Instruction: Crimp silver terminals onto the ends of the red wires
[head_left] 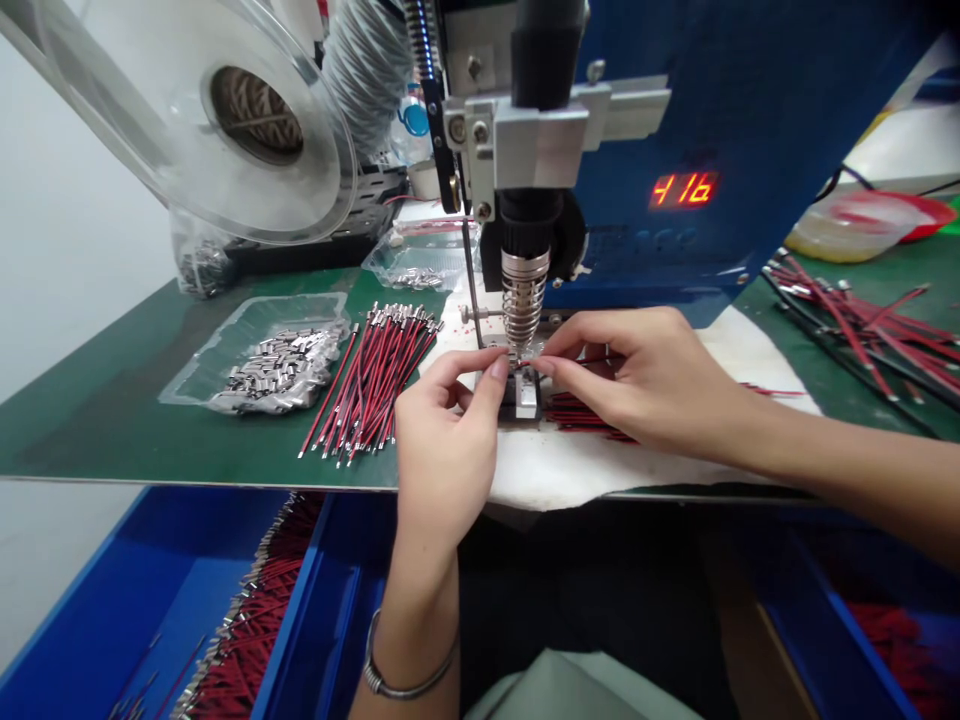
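one likely light, limp wire [527, 363] wants tip-end holding: right hand [637, 365], three o'clock, pinches it; left hand [452, 425], seven o'clock, grip unclear.

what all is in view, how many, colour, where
machine: one, blue, back right
display: one, red, on the machine
spring: one, silver, at the machine's head
reel: one, clear, upper left
hose: one, grey, right of the reel
table: one, green, across the middle
trays: two, clear, left on the table
metal pieces: many, silver, in both trays
bins: at least two, blue, below the table
wires: many, red and black, table and bins
sheet: one, white, on the table
bracelet: one, silver, bottom, left of centre
left hand: one, bare, left of the spring
right hand: one, bare, right of the spring
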